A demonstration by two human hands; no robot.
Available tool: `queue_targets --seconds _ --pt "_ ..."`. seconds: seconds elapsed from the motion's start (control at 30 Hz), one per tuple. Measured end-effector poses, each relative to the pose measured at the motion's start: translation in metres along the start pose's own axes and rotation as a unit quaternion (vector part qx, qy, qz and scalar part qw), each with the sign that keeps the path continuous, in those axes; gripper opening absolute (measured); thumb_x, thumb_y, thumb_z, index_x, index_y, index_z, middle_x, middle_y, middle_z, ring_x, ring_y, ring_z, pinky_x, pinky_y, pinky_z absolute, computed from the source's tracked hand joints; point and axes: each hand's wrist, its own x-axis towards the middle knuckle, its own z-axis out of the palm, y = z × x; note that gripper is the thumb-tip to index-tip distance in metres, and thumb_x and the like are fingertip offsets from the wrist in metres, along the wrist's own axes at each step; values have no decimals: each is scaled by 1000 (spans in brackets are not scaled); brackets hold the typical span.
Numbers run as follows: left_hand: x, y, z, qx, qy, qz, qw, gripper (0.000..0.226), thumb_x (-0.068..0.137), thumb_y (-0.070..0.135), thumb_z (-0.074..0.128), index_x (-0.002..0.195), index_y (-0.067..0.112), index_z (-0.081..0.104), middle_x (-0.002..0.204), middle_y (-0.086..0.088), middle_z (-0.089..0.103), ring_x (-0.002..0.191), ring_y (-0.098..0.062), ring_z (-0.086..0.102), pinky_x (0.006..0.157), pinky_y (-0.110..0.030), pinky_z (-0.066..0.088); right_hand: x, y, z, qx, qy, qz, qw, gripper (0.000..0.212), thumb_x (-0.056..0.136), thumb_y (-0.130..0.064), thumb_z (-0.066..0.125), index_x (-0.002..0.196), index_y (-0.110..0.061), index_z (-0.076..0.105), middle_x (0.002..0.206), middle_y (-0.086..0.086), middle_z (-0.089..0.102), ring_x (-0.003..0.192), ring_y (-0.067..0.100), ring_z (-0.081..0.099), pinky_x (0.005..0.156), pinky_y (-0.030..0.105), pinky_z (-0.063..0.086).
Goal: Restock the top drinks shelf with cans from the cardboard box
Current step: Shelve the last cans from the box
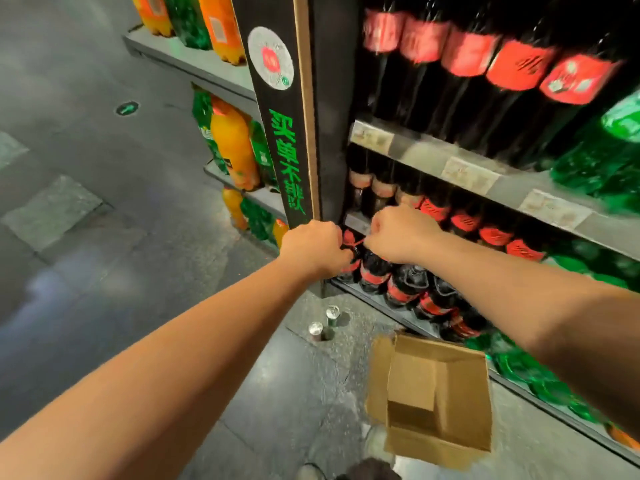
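We look down a shop aisle with a grey stone floor [104, 237], worn and patchy. A shelving unit [467, 174] runs along our right, its tiers packed with dark cola bottles bearing red labels, and with green bottles further along. A black end panel [277, 116] with green lettering closes the unit, and orange and green bottles stand on the shelves beyond it.

Both our arms reach down to the lowest tier at the panel's foot. Our left hand [313, 249] is a closed fist, curled at the neck of the end bottle [347, 266]. Our right hand [398, 233], also tightly curled, pinches a thin red strip [356, 242] that runs between the two fists. The fingertips themselves are hidden behind the knuckles.

Neither hand holds a can. Two cans [316, 330] stand upright on the floor near the shelf base, below our hands and apart from them. The box [433, 441] sits open on the floor just to their right, flaps raised.
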Motion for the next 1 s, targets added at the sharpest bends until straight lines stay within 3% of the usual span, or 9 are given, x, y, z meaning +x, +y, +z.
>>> queue_targets --seconds 0.07,0.17,0.33,0.4,0.47,0.57,0.8,0.9,1.0 --pt "12 -6 26 -1 -27 -2 1000 33 88 43 51 99 16 67 94 -8 62 97 -34 61 69 -33 40 15 9 28 8 -30 -1 1000 18 84 -31 53 83 -15 60 99 11 65 92 33 61 69 32 44" --pt "28 -22 67 -7 -58 -6 998 32 90 42 49 102 16 64 104 -11 65 99 -36 61 70 -33 39 35 18 71 22 -68 11 997 27 90 -37 50 73 -16 54 85 8 59 93 33 61 68 31 44" --pt "77 -62 149 -4 -96 -14 995 31 89 37 50 106 14 61 112 -13 62 104 -36 59 75 -35 42 85 26 160 45 -130 26 990 23 87 -24 51 66 -16 51 80 11 57 89 33 62 68 29 40" --pt "98 -83 194 -14 -112 -24 993 33 88 37 50 113 17 61 116 -12 61 108 -35 58 80 -35 45 111 27 210 29 -148 24 988 18 89 -23 48 86 -13 63 98 14 64 102 33 61 72 29 41" --pt "115 -104 247 -24 -130 -27 991 36 88 39 51 117 19 60 119 -11 61 110 -34 58 83 -36 46 135 29 265 17 -153 44 987 24 89 -24 50 105 -15 65 113 9 64 107 30 59 78 28 42" --pt "137 -138 337 -35 -145 -32 988 40 88 41 54 123 21 58 124 -5 60 113 -31 57 85 -35 46 178 41 346 22 -151 61 986 23 88 -21 55 110 -15 59 114 7 61 97 28 57 73 26 40" --pt "177 -199 530 -74 -181 -80 977 72 77 43 69 139 25 35 136 -4 40 121 -29 44 86 -40 47 273 80 528 -10 -138 20 990 74 78 -23 71 143 -19 36 140 9 40 128 31 44 101 38 42" --pt "191 -208 579 -83 -192 -90 974 81 73 41 74 140 28 31 138 -3 36 121 -30 45 85 -39 47 292 90 583 17 -139 -21 990 86 72 -28 79 145 -18 33 143 11 38 128 32 44 102 41 43" --pt "200 -210 607 -79 -176 -87 977 72 74 40 75 132 27 35 132 -4 41 116 -29 50 80 -37 45 303 91 612 -1 -127 -39 991 84 74 -25 78 145 -21 32 144 10 36 123 33 48 94 40 45"
